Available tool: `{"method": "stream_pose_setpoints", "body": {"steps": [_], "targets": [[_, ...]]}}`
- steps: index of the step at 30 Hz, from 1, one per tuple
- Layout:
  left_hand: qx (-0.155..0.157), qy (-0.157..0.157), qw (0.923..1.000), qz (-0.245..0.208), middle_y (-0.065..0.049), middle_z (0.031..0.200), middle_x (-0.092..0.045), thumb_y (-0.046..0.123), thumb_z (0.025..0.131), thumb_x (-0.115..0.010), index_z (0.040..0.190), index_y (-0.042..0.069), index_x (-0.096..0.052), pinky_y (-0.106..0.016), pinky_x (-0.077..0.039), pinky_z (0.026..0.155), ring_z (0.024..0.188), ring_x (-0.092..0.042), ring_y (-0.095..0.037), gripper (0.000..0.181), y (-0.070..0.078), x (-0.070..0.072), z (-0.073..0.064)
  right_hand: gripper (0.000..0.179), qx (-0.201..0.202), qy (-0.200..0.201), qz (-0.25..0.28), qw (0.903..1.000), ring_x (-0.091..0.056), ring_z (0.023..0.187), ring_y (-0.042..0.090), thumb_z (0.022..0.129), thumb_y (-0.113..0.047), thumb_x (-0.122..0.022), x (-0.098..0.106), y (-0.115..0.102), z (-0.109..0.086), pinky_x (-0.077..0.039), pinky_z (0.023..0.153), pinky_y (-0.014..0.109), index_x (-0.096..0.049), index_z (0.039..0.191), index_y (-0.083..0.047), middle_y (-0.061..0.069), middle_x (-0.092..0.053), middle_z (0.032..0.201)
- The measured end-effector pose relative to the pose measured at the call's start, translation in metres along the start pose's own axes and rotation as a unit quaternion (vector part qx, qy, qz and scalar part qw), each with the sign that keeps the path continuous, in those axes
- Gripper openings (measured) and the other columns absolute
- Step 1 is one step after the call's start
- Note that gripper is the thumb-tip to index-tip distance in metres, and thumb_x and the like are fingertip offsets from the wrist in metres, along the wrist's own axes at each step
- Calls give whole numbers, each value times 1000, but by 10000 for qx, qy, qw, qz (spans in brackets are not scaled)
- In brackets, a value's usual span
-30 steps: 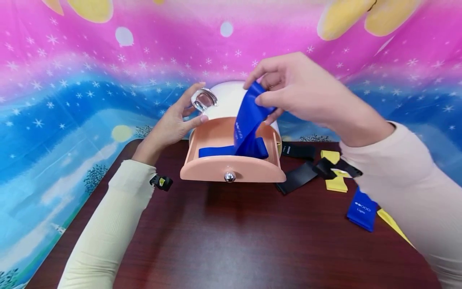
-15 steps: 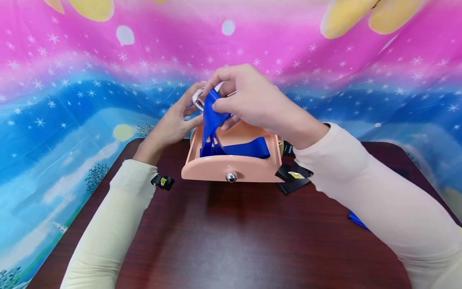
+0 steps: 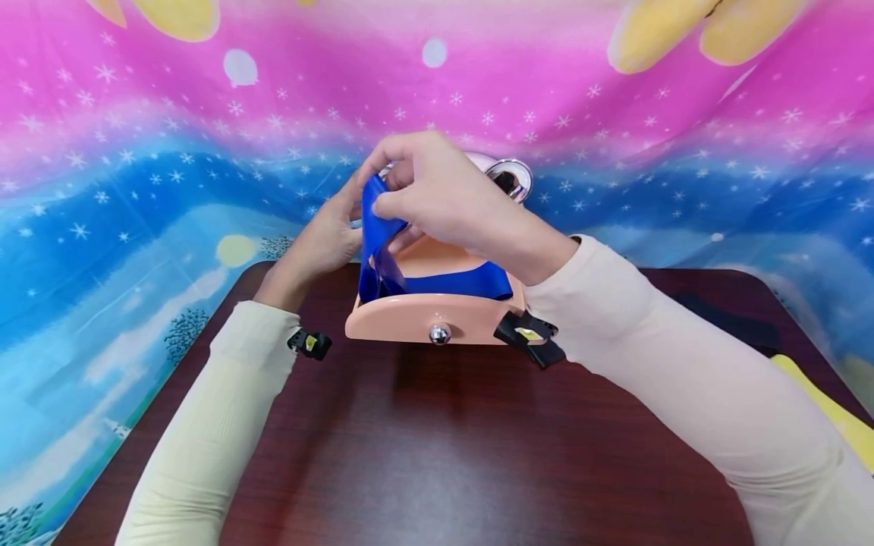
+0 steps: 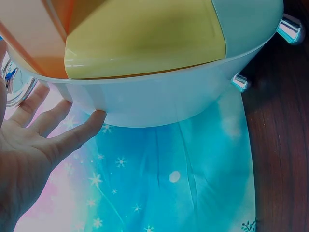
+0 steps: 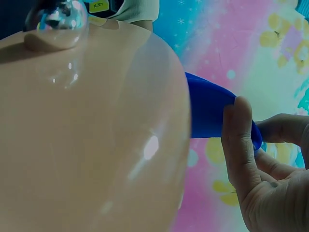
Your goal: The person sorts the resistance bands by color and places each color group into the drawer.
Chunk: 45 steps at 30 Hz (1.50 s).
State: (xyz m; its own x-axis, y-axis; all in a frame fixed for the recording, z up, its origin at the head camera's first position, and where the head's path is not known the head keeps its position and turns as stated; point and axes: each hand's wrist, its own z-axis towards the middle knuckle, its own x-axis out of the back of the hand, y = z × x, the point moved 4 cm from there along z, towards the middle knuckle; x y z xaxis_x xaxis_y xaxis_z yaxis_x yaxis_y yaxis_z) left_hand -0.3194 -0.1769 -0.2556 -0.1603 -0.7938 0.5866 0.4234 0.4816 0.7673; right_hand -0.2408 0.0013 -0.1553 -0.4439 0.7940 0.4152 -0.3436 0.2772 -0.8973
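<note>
My right hand (image 3: pixel 444 197) pinches a blue resistance band (image 3: pixel 374 235) between thumb and fingers, above the left side of a pulled-out peach drawer (image 3: pixel 392 320). The band hangs down into the drawer, and a blue stretch lies across to its right side. In the right wrist view, the blue band (image 5: pixel 210 106) rises past the drawer front to the fingertips. My left hand (image 3: pixel 321 241) is at the left of the white case; in the left wrist view its spread fingers touch the rounded white case (image 4: pixel 149 99). My right hand hides much of the case.
The case stands on a dark wooden table (image 3: pixel 410 462). A silver ring-shaped part (image 3: pixel 514 176) shows at its upper right. Beyond my right sleeve lie a black band (image 3: pixel 727 318) and a yellow band (image 3: pixel 829 409). A printed cloth (image 3: pixel 205 174) hangs behind.
My right hand has moved left and slightly down across the drawer, carrying the pinched end of the blue band to its left side. My left hand has stayed at the case.
</note>
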Motion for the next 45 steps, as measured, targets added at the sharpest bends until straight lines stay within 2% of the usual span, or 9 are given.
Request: {"method": "stream_pose_setpoints", "body": {"steps": [2,7,9,21,27,31,37,40,45], "targets": [[7,-11,10000,44,0,171,-32,32,103,-67,163,54,-14,-63,-46,115,149,-48,-35,83,0,0,0,25,-72,33,-12,10000,-77,75,33,99,2,-58,0,3,0,-66,75,44,-66,122,-3,15,-66,80],[-215,-42,9996,204,0,174,-23,28,105,-65,164,51,-20,-66,-44,115,153,-40,-41,77,1,-1,3,23,-370,115,-192,9991,-78,77,31,100,-2,-60,8,16,-5,-67,77,42,-68,122,-6,14,-70,97],[-252,-36,9992,296,-1,173,-24,27,105,-65,163,51,-22,-67,-44,114,153,-39,-43,77,1,-1,4,24,-525,151,-284,9981,-78,77,32,101,-4,-60,14,22,-8,-66,78,42,-67,124,-7,15,-71,107],[-209,47,9982,559,1,175,-19,34,102,-69,163,52,-20,-70,-47,108,152,-40,-45,80,2,0,4,31,-1586,540,-389,9851,-80,75,32,101,-8,-66,36,71,-30,-66,73,39,-62,131,-6,20,-70,116],[-212,91,9982,554,1,175,-20,32,102,-69,163,52,-22,-68,-50,106,152,-41,-45,80,2,0,3,27,-1605,531,-1103,9794,-79,68,26,101,-11,-67,40,82,-39,-66,69,37,-64,127,-6,20,-69,118],[-178,113,9980,603,0,175,-20,33,102,-70,163,52,-21,-69,-50,106,152,-40,-46,81,1,0,3,24,-1572,570,-1767,9699,-77,65,23,100,-13,-67,41,86,-44,-66,68,37,-66,124,-8,20,-71,113],[-158,139,9977,639,-2,175,-21,34,102,-70,163,52,-21,-70,-49,105,152,-40,-46,81,2,-1,3,28,-1396,704,-2732,9492,-76,70,20,98,-15,-69,43,87,-47,-62,86,44,-71,125,-7,17,-75,106],[-162,135,9979,618,-2,175,-21,34,102,-70,163,52,-21,-70,-50,105,152,-40,-46,81,2,-1,3,30,-1369,736,-2905,9442,-76,76,21,98,-17,-70,44,87,-49,-62,86,46,-72,126,-7,15,-76,102],[-187,127,9980,582,-2,175,-21,32,102,-69,164,51,-21,-70,-50,105,152,-40,-46,81,2,-1,3,34,-1414,739,-2952,9420,-76,77,22,98,-19,-72,46,86,-55,-63,82,44,-72,131,-10,15,-77,108]]}}
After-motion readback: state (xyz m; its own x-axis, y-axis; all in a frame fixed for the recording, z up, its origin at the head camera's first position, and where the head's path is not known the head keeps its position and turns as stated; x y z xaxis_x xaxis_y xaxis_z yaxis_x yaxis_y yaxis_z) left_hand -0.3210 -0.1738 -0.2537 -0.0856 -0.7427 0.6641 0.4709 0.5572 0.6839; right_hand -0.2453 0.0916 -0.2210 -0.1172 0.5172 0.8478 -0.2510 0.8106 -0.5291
